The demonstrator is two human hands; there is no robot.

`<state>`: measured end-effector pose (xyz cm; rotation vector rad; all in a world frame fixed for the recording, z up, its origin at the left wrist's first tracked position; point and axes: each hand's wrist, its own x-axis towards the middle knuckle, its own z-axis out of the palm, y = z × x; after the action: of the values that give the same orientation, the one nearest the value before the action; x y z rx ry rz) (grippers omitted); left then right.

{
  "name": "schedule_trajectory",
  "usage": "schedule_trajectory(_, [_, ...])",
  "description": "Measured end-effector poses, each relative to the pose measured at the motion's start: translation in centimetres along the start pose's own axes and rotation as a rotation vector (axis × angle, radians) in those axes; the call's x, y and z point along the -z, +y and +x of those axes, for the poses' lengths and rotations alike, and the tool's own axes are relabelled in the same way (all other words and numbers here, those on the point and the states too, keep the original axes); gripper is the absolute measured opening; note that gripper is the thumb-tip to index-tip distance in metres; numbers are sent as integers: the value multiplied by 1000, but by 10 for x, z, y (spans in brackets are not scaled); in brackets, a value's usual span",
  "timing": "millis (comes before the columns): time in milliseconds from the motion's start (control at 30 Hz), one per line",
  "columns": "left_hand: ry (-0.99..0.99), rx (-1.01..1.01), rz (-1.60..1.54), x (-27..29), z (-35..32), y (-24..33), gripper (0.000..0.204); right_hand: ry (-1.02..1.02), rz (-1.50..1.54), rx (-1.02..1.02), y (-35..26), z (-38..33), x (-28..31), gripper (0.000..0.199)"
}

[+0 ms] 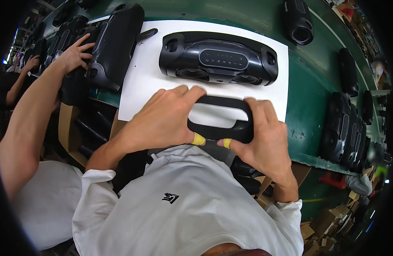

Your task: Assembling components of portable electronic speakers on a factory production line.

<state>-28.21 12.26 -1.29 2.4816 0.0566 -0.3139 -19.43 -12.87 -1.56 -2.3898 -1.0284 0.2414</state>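
Note:
Between my two hands is a black carry handle with a long rounded opening, its upper bar (pixel 222 101) facing away from me. My left hand (pixel 168 115) grips its left end and my right hand (pixel 266 134) its right end. Yellow tape wraps both thumbs, which press at the near lower edge. White shows through the handle's opening. Just beyond it, a black portable speaker (pixel 220 72) lies lengthwise on a white sheet (pixel 139 83), its oval button panel facing up. Neither hand touches the speaker.
At left, a co-worker's hand (pixel 77 55) rests by a large black speaker (pixel 117 45). A short black piece (pixel 147 34) overlaps the sheet's corner. More speakers (pixel 343 128) stand on the green bench (pixel 305 115) at right. An open cardboard box (pixel 68 132) sits below left.

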Motion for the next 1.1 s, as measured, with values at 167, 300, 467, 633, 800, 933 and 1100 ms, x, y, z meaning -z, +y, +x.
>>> schedule_trajectory(167, [75,54,-79,36,8,7,97,107,84,-44,5,23,21,106])
schedule_trajectory(300, [258,-47,-96,41,25,-5,103,204,260,-95,28,36,10,102])
schedule_trajectory(467, [435,-175,-69,41,48,-22,95,253,126,-96,37,57,17,89])
schedule_trajectory(633, [438,-127,-100,34,65,-32,89,273,28,-18,53,68,6,89])
schedule_trajectory(800, [409,-38,-109,30,73,-30,88,198,-7,-38,59,75,8,88])
schedule_trajectory(933, [407,-53,-42,27,74,-31,89,187,-133,-17,59,79,7,87])
schedule_trajectory(1100, [387,-103,107,26,78,-30,90,224,-206,-6,57,84,2,86])
